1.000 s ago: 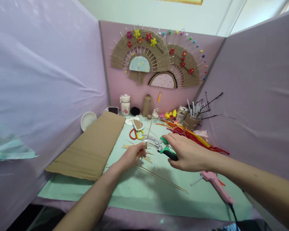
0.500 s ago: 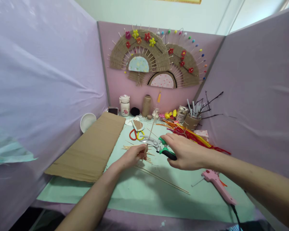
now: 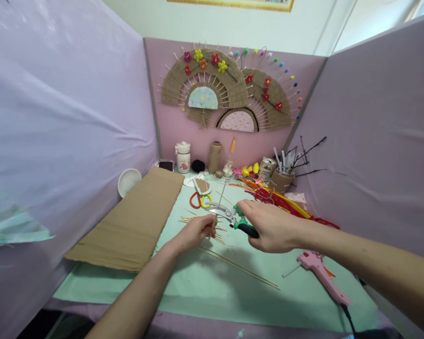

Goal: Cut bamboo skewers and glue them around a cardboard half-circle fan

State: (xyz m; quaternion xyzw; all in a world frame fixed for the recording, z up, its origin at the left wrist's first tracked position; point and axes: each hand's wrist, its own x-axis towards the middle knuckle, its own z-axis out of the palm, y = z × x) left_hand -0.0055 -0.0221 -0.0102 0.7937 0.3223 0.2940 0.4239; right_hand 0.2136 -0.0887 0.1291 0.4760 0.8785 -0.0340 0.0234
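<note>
My left hand pinches a thin bamboo skewer that rises away from me over the mint-green mat. My right hand is wrapped round the green-and-black handles of a pair of cutters. The metal jaws of the cutters sit at the skewer, just above my left fingers. Several cut skewer pieces lie on the mat under both hands, and two long skewers lie nearer me.
A long sheet of brown cardboard lies on the left. Red-and-yellow scissors, red and orange pipe cleaners, a pink glue gun, a twine spool, a jar and a paper plate surround the mat. Purple partitions close in three sides.
The hands have stayed almost in place with the skewer and cutters. The view tilted slightly, and the skewer's top has leaned a little to the right.
</note>
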